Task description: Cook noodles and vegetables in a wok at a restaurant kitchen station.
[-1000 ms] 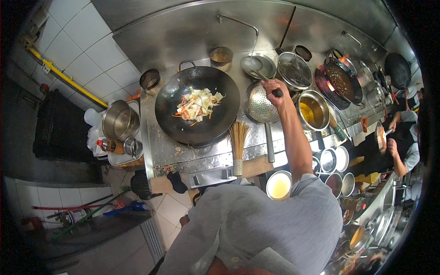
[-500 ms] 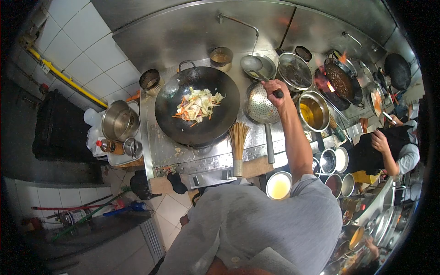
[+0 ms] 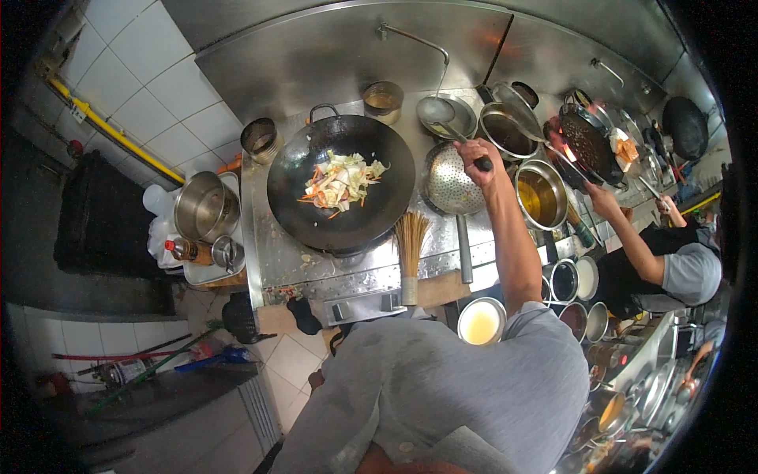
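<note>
Steel ladle in its grip, the right hand has its fingers wrapped round the dark end of the handle. Its bowl sits over a round pan at the back of the counter, under a bent tap that runs water. From where I stand the left hand is hidden, so I cannot tell how it is held. A holed strainer lies just below the right hand; farther left, cut vegetables lie heaped in a black wok.

The left hand is mostly hidden behind the grey shirt, its grip impossible to tell.
</note>
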